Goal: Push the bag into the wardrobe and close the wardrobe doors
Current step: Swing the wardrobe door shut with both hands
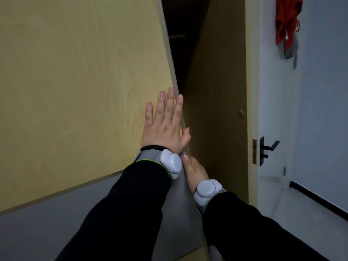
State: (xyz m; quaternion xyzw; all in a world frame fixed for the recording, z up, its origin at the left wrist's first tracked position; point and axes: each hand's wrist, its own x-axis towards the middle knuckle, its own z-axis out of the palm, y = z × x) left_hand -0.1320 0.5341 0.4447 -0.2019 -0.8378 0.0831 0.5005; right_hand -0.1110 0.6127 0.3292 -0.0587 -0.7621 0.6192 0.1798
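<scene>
The left wardrobe door (84,81) is light wood and fills the left half of the view. My left hand (163,125) lies flat on it, fingers spread, right at its free edge. My right hand (194,171) sits just below, fingers straight and pressed against the same edge, partly hidden behind my left wrist. The right wardrobe door (216,110) is in shadow and carries a small knob (241,112). A dark gap (180,44) between the two doors shows the wardrobe's inside. The bag is not in view.
A room door handle (267,147) sticks out at the right on a white door (320,119). Red and grey clothing (287,25) hangs at the top right. Grey floor (47,219) shows below the left wardrobe door.
</scene>
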